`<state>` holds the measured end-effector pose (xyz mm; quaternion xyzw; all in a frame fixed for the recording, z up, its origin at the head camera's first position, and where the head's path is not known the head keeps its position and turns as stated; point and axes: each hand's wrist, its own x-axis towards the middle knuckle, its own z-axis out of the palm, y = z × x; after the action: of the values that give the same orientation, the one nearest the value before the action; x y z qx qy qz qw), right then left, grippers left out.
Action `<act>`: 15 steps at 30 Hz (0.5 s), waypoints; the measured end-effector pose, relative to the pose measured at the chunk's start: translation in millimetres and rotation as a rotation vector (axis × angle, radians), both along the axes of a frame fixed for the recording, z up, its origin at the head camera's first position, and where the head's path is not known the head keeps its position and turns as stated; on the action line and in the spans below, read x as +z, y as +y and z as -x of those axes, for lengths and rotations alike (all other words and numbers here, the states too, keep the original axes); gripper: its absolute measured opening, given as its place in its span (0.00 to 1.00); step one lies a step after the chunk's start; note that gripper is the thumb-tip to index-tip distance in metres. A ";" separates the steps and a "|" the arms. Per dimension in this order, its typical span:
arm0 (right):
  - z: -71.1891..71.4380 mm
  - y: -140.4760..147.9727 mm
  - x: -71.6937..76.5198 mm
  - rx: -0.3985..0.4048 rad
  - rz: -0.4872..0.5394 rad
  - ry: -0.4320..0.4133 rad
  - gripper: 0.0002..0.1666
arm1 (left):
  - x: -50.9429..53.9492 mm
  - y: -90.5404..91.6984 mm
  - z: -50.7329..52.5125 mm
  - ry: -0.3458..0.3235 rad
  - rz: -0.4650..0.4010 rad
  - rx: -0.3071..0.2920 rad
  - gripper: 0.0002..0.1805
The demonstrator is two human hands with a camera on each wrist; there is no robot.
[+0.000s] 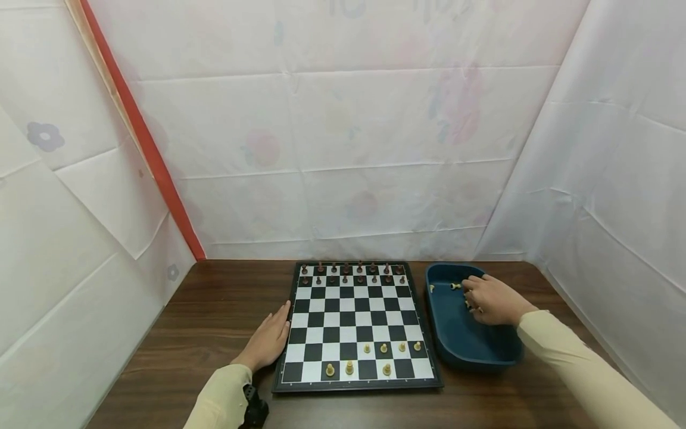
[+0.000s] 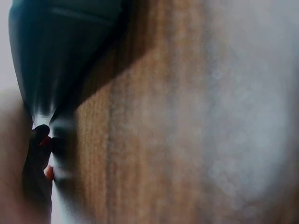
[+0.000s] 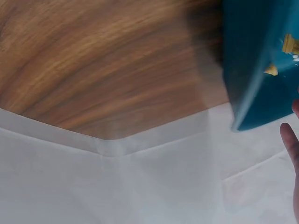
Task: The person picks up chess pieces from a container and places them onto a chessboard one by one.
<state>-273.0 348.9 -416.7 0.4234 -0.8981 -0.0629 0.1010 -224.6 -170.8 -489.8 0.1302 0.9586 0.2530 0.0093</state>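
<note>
A black-and-white chessboard (image 1: 347,319) lies on the table, with dark pieces (image 1: 346,279) in two rows at its far side and several pale pieces (image 1: 383,348) standing near its front. My left hand (image 1: 265,339) rests flat against the board's left edge, fingers straight. My right hand (image 1: 495,300) reaches into the blue tray (image 1: 466,345) among loose pale pieces (image 1: 455,286). From the right wrist, two fingers (image 3: 290,140) show apart beside the tray (image 3: 247,93); whether they touch a piece is hidden.
The brown wooden table (image 1: 225,310) has the board at its middle and the tray to the right of it. White sheets (image 1: 348,149) hang behind and on both sides, with a red strip (image 1: 145,137) at the left. A black device is on the left wrist.
</note>
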 end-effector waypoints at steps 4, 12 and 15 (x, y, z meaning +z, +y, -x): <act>0.7 -7.5 5.9 0.051 0.025 0.048 0.17 | 0.0 -0.5 0.3 -0.002 0.000 -0.001 0.29; -4.7 -25.5 21.3 0.090 0.009 0.062 0.14 | -0.6 -0.2 2.0 -0.009 0.010 0.000 0.29; -8.7 -32.8 27.3 0.114 0.015 0.073 0.14 | -0.8 0.0 2.4 -0.009 0.011 0.001 0.29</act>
<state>-264.2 316.1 -389.4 0.4705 -0.8687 -0.0657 0.1401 -226.9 -170.8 -490.6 0.1285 0.9600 0.2482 0.0140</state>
